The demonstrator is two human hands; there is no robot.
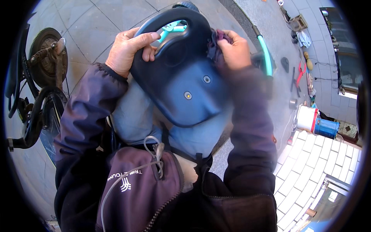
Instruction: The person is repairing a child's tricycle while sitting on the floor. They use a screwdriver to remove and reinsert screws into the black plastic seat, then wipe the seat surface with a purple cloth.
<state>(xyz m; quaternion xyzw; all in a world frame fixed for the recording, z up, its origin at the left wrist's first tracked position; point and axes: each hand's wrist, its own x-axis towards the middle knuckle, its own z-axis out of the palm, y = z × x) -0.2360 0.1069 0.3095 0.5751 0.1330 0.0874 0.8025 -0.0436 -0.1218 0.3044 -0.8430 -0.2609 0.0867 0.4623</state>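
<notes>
A black moulded plastic seat (170,73) with a large handle opening rests across my thighs, tilted. Two round metal-ringed holes show on its face. My left hand (129,46) grips the rim at the left of the opening, fingers curled through it. Bunched in my right hand (236,50) is a dark purple rag (215,47), pressed against the seat's upper right edge. The right forearm is smeared by motion. Behind the seat, a turquoise tubular frame (266,54) shows at the right, with more turquoise visible through the opening.
A black bicycle or scooter with a wheel (48,58) stands close on my left. On the ground to the right lie a red-handled tool (300,75), a white bucket (306,118) and a blue container (325,127). White brick-like tiles (309,166) cover the lower right.
</notes>
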